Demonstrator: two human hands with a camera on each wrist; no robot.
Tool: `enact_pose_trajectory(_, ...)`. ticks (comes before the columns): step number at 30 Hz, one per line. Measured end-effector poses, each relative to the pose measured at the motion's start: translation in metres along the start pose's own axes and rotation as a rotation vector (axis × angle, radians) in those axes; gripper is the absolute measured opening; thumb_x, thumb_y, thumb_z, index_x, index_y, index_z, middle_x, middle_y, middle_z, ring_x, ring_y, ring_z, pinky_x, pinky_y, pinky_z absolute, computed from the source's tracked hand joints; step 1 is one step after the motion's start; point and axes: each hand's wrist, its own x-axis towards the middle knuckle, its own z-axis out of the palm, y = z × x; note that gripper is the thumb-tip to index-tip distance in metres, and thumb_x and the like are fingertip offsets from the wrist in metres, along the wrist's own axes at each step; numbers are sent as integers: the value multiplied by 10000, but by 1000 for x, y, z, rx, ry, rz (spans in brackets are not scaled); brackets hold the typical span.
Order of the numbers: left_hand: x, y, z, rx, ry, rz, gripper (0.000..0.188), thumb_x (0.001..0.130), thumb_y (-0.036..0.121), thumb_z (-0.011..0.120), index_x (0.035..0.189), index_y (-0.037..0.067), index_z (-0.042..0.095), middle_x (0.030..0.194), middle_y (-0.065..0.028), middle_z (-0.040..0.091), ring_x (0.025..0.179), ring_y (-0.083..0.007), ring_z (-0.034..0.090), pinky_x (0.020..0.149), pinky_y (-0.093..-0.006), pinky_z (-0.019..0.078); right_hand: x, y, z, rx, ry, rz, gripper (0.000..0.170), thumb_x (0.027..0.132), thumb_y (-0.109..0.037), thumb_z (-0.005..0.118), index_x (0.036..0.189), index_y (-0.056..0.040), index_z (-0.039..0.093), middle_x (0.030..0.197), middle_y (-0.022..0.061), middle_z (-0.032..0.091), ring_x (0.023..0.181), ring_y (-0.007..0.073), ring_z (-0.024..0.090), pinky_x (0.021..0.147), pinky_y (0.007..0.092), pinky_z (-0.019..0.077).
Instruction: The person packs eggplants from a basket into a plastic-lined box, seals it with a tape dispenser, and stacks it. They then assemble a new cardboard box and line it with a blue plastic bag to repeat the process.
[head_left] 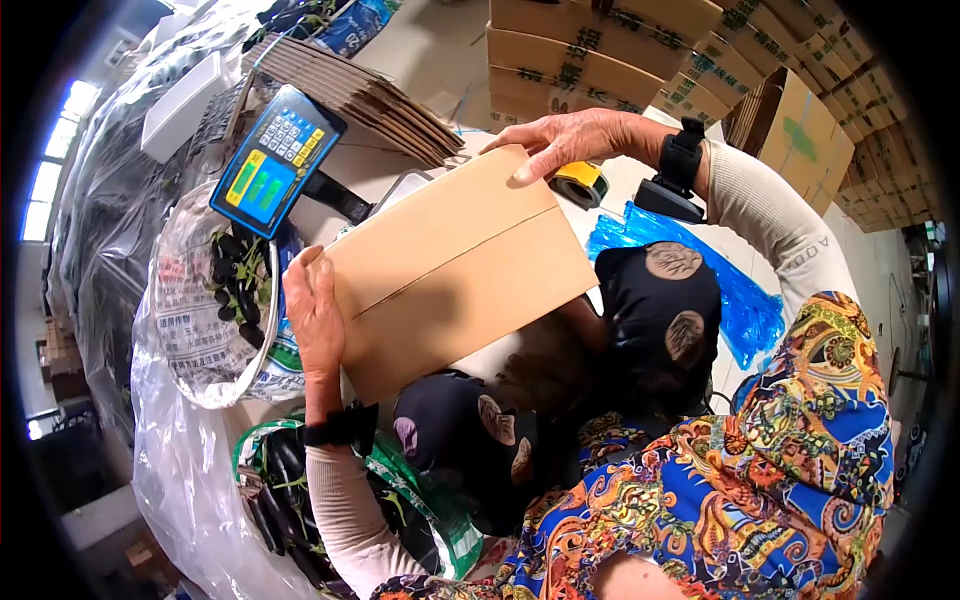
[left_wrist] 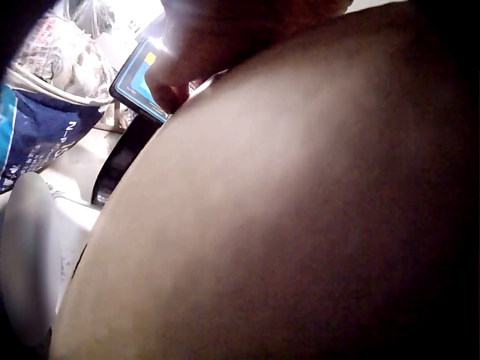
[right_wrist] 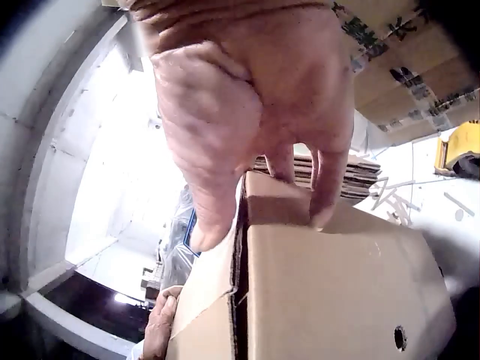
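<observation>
The left grip (head_left: 315, 315) and the right grip (head_left: 575, 138) are both clamped on a box (head_left: 440, 290), which is between them. The right grip pinches the box at its edge, with the thumb on one side and fingers on the other. The box is light brown and smooth, with a thin straight line across the side between the two grips. Below the right grip, another side has a small round hole (right_wrist: 400, 338). A scale (head_left: 278, 165) stands near the left grip, and a roll of tape (head_left: 580, 186) is just beside the right grip.
</observation>
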Motion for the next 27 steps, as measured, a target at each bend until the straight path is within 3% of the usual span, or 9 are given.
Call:
enact_pose_trajectory(6,-4,6,-6,-69,-38,-42,267,996,182,524,1180,-7,563,1105,-126,585,1059,-219,538,959,-329,408,-15,10,12,-133,80,-92,754,820,-447,756,1433,-134,448,1325,113,557,1230,241,508,1056,376,390)
enact_pose_trajectory(7,-4,12,-8,-69,-41,-72,270,997,187,519,1177,-10,561,1102,-124,587,1054,-217,540,956,-327,410,-22,3,13,-241,122,-108,682,881,-487,675,1427,-139,463,1309,109,572,1189,229,542,1021,366,432)
enact_pose_trajectory(10,-4,15,-18,-56,-79,-112,288,1005,206,505,1183,-16,548,1113,-113,588,1037,-205,541,945,-325,419,-18,24,-10,148,83,-57,600,926,-503,604,1391,-139,499,1279,94,579,1149,230,574,928,351,499)
enact_pose_trajectory(12,-7,22,-21,-104,-88,-149,295,1009,211,499,1192,-17,541,1117,-107,588,1035,-201,540,945,-324,418,-22,51,-25,85,326,47,527,977,-505,498,1310,-104,579,1253,89,588,1051,202,603,865,306,526)
enact_pose_trajectory(14,-8,34,-25,-62,-105,-144,313,1020,230,484,1211,-15,530,1131,-107,584,1032,-194,540,953,-314,410,-13,109,-55,-317,484,205,636,910,-535,590,1283,-20,577,1204,158,634,1063,265,620,911,370,510)
enact_pose_trajectory(15,-9,37,-27,-46,-108,-130,318,1023,235,478,1214,-14,529,1133,-107,584,1031,-193,540,955,-312,408,-14,143,-63,-469,590,189,743,804,-645,633,1102,35,638,1036,209,671,961,313,646,823,401,518)
enact_pose_trajectory(18,-20,51,-37,-46,-116,-126,353,1029,278,470,1231,-7,526,1148,-106,584,1040,-184,538,958,-305,402,-29,200,-53,-809,659,478,790,678,-657,688,1077,22,633,1026,256,661,977,384,644,834,429,519)
enact_pose_trajectory(21,-21,60,-37,-14,-105,-166,395,1025,337,487,1234,5,534,1142,-102,592,1039,-179,541,951,-301,405,-27,220,-28,-754,718,582,773,605,-550,758,1119,11,621,1034,219,673,982,375,651,843,418,530)
enact_pose_trajectory(27,-28,79,-45,-18,-102,-212,404,1019,358,504,1229,15,545,1119,-104,611,1021,-188,556,941,-308,414,-46,237,-6,-535,801,662,704,684,-395,726,1156,63,477,981,281,662,926,388,660,731,476,527)
